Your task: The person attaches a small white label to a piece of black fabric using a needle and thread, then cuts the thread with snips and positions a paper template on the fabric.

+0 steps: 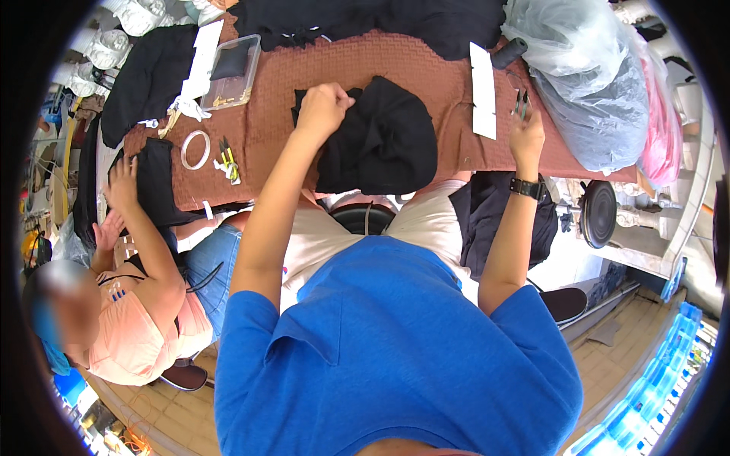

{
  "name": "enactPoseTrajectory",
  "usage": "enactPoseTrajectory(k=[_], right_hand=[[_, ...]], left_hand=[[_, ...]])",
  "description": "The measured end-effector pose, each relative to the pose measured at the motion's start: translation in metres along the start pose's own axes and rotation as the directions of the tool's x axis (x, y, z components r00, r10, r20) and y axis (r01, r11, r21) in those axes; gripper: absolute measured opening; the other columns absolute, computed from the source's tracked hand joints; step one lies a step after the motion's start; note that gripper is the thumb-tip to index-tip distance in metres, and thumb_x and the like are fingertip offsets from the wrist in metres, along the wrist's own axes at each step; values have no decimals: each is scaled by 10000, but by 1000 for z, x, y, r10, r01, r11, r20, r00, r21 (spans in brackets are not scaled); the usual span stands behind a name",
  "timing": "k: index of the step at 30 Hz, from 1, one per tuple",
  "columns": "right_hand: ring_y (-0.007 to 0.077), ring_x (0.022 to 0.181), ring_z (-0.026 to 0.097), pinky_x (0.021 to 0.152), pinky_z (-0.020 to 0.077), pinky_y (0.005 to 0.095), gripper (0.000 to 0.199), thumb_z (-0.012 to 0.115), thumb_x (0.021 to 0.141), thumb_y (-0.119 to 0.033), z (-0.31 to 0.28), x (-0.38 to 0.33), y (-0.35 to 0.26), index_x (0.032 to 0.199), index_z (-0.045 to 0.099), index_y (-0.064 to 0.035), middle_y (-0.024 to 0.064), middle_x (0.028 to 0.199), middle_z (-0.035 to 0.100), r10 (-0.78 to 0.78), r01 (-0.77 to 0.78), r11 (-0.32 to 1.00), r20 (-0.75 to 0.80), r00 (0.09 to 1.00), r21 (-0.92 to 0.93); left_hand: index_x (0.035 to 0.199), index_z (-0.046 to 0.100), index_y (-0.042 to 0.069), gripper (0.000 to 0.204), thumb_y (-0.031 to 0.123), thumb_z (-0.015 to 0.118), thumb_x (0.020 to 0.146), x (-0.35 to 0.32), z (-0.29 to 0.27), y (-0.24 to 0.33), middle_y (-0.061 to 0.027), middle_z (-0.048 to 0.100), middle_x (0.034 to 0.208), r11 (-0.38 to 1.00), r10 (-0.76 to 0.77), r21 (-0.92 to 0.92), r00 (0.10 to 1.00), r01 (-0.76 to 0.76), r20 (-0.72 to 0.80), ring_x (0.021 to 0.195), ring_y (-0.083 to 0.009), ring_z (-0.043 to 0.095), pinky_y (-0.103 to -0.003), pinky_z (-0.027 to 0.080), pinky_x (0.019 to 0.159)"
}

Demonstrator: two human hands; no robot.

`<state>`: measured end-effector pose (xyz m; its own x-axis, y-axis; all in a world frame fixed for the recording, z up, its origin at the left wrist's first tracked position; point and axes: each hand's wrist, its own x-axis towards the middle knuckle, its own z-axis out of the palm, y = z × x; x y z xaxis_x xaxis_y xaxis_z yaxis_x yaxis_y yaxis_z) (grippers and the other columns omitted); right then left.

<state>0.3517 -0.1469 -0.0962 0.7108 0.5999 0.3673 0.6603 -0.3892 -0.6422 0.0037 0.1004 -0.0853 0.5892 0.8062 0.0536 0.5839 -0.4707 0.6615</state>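
A piece of black fabric (384,137) lies bunched at the near edge of the brown-covered table, partly over my lap. My left hand (323,112) is at its upper left part, fingers pinched together on the cloth; the exact spot between the fingertips is hidden. Off to the right, my right hand (526,140) is raised with its fingers closed round a pair of small thread snips (522,105), blades pointing away from me. It is apart from the fabric, close to a long white strip of card (483,91).
Left on the table are yellow-handled snips (228,161), a clear ring (195,150) and a clear plastic box (233,72). A black spool (509,53) and bulging plastic bags (589,91) stand right. More black cloth (372,23) lies beyond. A co-worker (152,319) sits at left.
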Motion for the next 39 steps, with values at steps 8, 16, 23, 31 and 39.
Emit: enactPoseTrajectory(k=[8,16,23,31,39], right_hand=[[104,689,613,613,485,244,139,556,1050,-131,53,-55,-186,1139,514,-33,69,888,702,-178,-406,583,598,782,704],[237,765,671,714,512,403,288,620,956,-115,112,-78,-222,1189,527,24,146,856,693,-58,-303,787,553,831,538],[347,881,710,790,524,441,208,554,974,-62,134,-94,-201,1159,538,31,183,867,710,-67,-179,850,438,896,496],[112,569,447,529,374,266,418,446,1085,-419,104,-95,-228,1074,574,-22,5,703,495,0,-715,405,782,623,570],[90,497,364,457,303,257,511,349,1087,-494,126,-133,-234,963,548,-41,-24,646,417,-98,-934,5,930,355,357]], left_hand=[[1014,690,-17,255,236,701,985,-3,-33,-3,-89,731,838,838,-182,-492,971,237,158,793,-119,689,-254,547,735],[987,718,-9,297,278,760,920,-19,-28,4,-108,729,862,955,-105,-280,994,97,-14,779,-171,691,-319,548,725],[962,717,-16,251,234,726,937,-15,0,-4,-117,741,844,974,-139,-183,990,133,-21,757,-179,692,-314,540,710],[1032,642,-43,252,207,669,1006,-36,-31,2,-142,716,972,735,-265,-616,956,283,122,899,-188,715,-294,585,815],[1022,583,-55,228,168,633,1024,-61,-31,14,-168,689,997,516,-296,-837,955,182,25,946,-235,723,-312,605,860]])
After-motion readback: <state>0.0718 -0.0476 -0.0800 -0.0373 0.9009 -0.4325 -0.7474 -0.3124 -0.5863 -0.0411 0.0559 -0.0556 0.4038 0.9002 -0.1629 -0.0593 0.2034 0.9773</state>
